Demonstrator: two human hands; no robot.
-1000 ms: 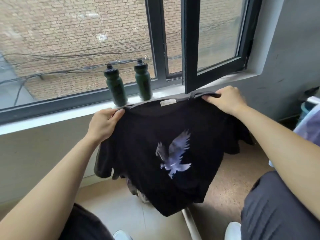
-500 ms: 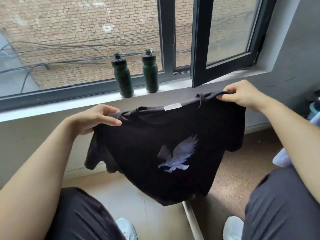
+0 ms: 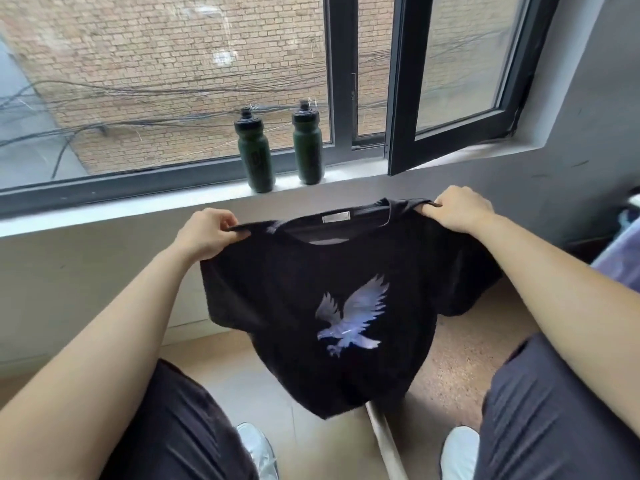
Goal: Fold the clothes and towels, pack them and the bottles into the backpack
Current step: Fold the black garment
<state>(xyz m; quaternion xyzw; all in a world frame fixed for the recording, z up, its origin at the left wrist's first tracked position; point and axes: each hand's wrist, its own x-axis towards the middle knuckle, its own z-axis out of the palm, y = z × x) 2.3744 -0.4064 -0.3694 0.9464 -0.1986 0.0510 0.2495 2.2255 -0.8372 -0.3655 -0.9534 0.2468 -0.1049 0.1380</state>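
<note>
Okay, pinching black tee (image 3: 311,271) by shoulders, left hand (image 3: 207,233) plus right hand (image 3: 457,211), curled tight grip each side. Probably best: level it, lay print-down, sleeves in.

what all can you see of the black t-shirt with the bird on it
The black t-shirt looks like soft matte knit, with a pale blue-white eagle print on the chest and a small pale label inside the neckline. It is unfolded, held up in the air, print toward the camera, sleeves drooping, hem hanging free. The left grip pinches one shoulder, the right grip the other.
</note>
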